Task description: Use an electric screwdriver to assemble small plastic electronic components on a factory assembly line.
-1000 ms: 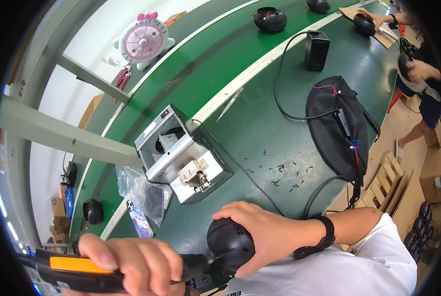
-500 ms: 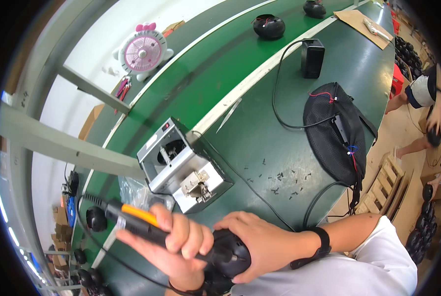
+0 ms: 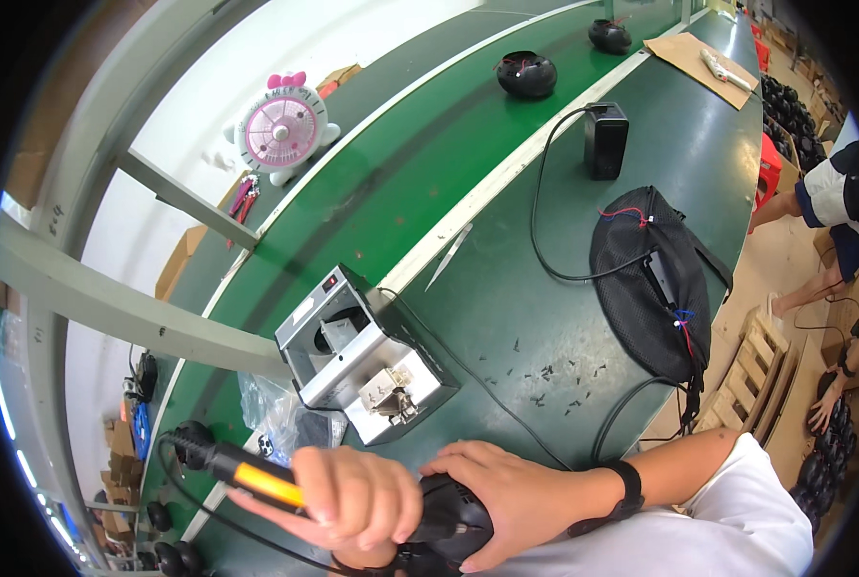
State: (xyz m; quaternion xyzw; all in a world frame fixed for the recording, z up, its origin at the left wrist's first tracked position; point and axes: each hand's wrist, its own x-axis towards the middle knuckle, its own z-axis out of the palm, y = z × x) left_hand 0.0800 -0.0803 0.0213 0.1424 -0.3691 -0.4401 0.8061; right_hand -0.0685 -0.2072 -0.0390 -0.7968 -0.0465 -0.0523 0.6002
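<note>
The left hand (image 3: 357, 500) has its grip wrapped around a black-and-orange handled electric screwdriver (image 3: 247, 473), its tip hidden. Just right of it, the right hand (image 3: 501, 486) clasps a rounded black plastic housing (image 3: 453, 519) (low over the green surface (image 3: 506, 308)).

My hands: left hand (image 3: 357, 500) bare, no glove. Right hand (image 3: 506, 490) bare too; black band on wrist, white sleeve above.
</note>
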